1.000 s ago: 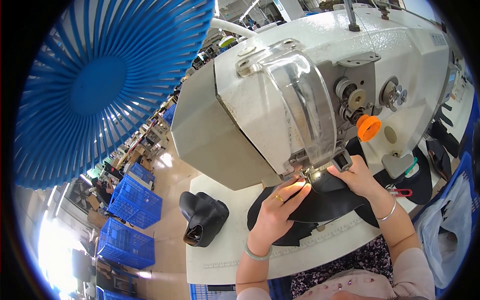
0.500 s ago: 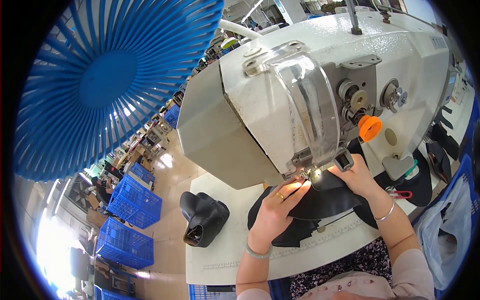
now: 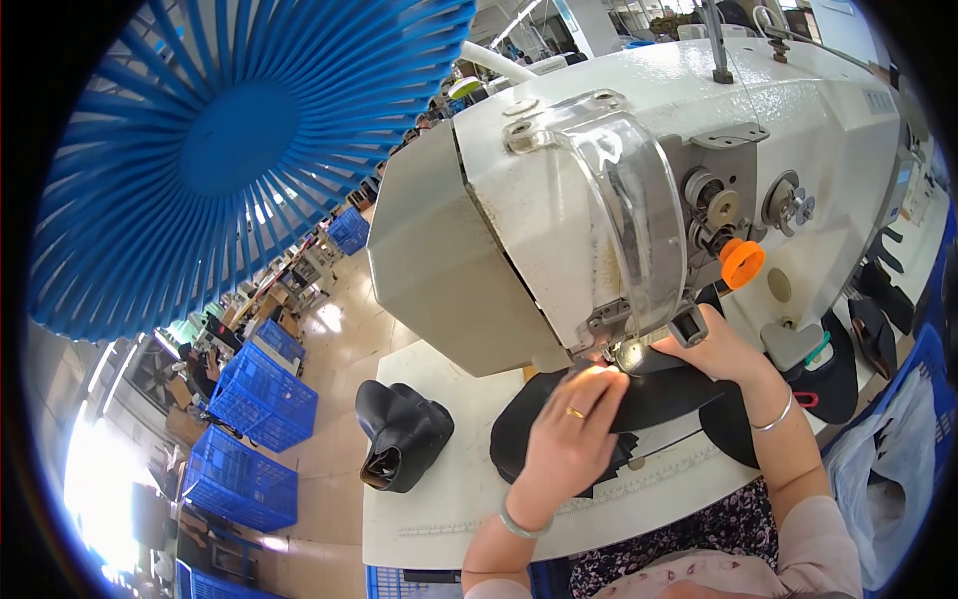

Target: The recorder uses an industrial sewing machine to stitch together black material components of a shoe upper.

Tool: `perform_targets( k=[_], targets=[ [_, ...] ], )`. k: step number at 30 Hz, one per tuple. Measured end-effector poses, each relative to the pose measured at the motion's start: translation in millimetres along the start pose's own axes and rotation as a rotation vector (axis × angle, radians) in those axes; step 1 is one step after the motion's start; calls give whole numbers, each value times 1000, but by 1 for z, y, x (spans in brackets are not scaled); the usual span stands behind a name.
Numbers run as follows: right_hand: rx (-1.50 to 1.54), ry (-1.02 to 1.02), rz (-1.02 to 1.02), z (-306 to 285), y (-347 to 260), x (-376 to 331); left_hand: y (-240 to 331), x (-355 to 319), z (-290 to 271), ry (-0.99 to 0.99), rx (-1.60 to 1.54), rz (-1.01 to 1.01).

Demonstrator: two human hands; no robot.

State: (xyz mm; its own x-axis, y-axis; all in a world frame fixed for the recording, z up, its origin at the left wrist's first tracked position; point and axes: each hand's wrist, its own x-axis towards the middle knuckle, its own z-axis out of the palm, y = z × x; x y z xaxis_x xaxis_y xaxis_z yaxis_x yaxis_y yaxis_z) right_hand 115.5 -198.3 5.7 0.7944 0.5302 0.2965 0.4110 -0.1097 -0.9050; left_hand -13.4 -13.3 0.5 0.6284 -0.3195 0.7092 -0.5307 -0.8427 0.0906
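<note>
1. Two hands press a black leather piece (image 3: 659, 399) flat on the white table (image 3: 449, 509), right under the head of the sewing machine (image 3: 639, 180); this looks like the stitching step, with the seam being guided under the needle.
2. Left hand (image 3: 569, 439) lies open, palm down, fingers spread on the leather just short of the lit needle area; it pins the piece and clasps nothing.
3. Right hand (image 3: 718, 349) rests on the far side of the needle from the left, fingers curled over the leather's edge near the presser foot; whether it pinches that edge, I cannot tell.
4. Next move likely calls for both palms feeding the leather evenly, fingertips kept clear of the needle.
5. Left of the left hand, apart from it, sits a finished black upper (image 3: 399, 434).
</note>
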Motion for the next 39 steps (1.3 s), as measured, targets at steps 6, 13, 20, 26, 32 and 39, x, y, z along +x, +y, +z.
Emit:
perform_targets(
  k=[6,13,20,26,32,39],
  targets=[
    [61,-291,52,-19,7,14,-1,1,-1,76,-339,-284],
    [56,-338,98,-22,7,20,-3,3,-6,-22,-189,-72],
    [48,-280,136,-23,2,18,0,4,2,13,-19,47],
    [82,-241,108,-18,-3,18,-1,3,6,50,29,49],
    [66,-209,10,-18,3,19,-5,5,7,54,33,39],
    [58,-216,4,-17,7,23,22,0,11,0,362,-93]
  ],
)
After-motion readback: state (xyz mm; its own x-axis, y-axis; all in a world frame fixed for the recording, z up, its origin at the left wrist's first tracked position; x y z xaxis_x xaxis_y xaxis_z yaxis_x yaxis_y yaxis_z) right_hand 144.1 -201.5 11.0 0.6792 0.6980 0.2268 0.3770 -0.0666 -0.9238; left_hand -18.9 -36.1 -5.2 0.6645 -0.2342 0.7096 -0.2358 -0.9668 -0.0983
